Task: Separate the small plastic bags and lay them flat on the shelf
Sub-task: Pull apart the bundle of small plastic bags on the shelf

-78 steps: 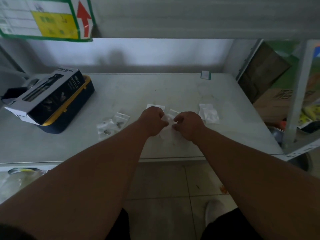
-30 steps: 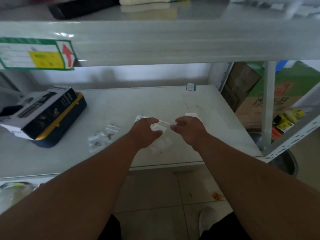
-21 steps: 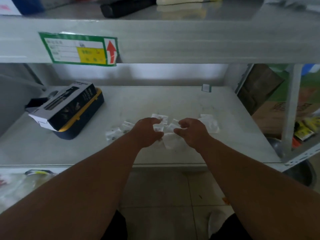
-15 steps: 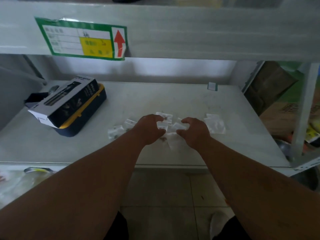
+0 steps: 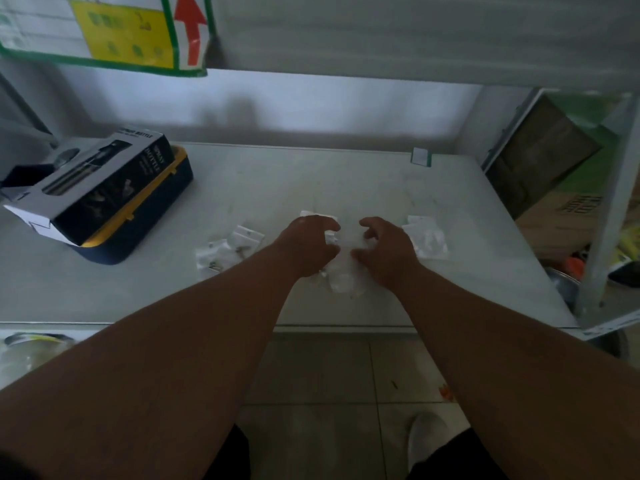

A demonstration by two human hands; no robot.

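Two hands are working over a pale shelf (image 5: 346,174). The left hand (image 5: 309,244) and right hand (image 5: 387,251), fingers curled, are pinching crinkled clear plastic bags (image 5: 341,271) between them, long axis running near-to-far.

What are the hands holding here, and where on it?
Both hands, left and right, pinch the clump of small plastic bags between them at its upper edges; the exact hold is blurred.
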